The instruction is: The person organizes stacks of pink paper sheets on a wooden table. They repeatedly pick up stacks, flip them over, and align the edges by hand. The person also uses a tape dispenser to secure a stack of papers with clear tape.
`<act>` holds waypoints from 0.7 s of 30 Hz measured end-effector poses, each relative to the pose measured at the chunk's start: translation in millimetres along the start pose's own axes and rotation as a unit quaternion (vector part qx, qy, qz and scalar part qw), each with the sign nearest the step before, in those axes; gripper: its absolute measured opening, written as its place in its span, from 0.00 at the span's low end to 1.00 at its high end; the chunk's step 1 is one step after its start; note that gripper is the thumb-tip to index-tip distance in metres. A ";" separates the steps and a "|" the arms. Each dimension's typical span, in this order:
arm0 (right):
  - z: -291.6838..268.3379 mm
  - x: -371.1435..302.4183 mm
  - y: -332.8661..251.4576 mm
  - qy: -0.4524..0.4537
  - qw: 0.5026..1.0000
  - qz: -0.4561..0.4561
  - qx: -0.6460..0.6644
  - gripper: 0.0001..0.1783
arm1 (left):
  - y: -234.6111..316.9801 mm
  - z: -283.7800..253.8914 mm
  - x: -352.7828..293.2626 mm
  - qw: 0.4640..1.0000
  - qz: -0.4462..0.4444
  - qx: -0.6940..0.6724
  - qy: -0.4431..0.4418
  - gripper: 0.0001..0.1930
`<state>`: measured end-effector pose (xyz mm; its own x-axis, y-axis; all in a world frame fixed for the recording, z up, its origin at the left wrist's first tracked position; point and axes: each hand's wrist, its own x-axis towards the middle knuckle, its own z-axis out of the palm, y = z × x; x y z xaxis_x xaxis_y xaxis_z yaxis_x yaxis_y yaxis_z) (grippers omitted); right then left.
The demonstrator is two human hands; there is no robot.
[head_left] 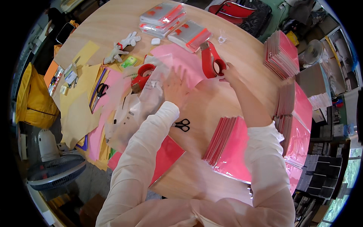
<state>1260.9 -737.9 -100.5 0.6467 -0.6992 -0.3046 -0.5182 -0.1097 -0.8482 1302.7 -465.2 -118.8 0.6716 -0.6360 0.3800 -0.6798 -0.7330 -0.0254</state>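
My left hand [176,89] lies flat with its fingers spread, over a crumpled translucent plastic sheet [151,90] and the near edge of a pink sheet [181,60]. In my right hand [230,73] is a red tape dispenser [207,62], gripped by its near end at the tape roll. A second red tape dispenser [141,77] rests on the plastic, left of my left hand. Black-handled scissors [183,125] lie just below my left wrist, their blades partly covered by my sleeve. Under my left forearm is a red-pink packet [168,155].
Stacks of wrapped pink packets [230,147] stand near my right arm and along the right edge [281,55]. Clear bags [160,17] are piled at the back. Coloured papers [81,109], more scissors [100,92] and white gloves [123,45] cover the left. A fan [56,172] stands beside the table.
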 end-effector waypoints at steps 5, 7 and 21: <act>-67.1 -20.7 16.9 0.020 0.998 0.052 0.029 0.37 | 28.3 -7.5 43.5 0.995 0.094 -0.024 -0.016 0.26; -79.5 -32.1 14.6 0.015 0.998 0.056 0.035 0.38 | 17.7 -11.9 71.1 0.989 0.067 -0.021 -0.126 0.17; -50.3 -32.3 -1.5 -0.021 0.997 -0.012 -0.075 0.34 | -493.8 -95.3 48.4 0.768 -0.572 -0.194 0.214 0.20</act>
<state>1212.6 -750.6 -67.6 0.6812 -0.6655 -0.3051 -0.5777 -0.2326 -0.7824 1642.7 -111.0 0.2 0.7927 0.5684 0.2204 0.1897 -0.5735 0.7970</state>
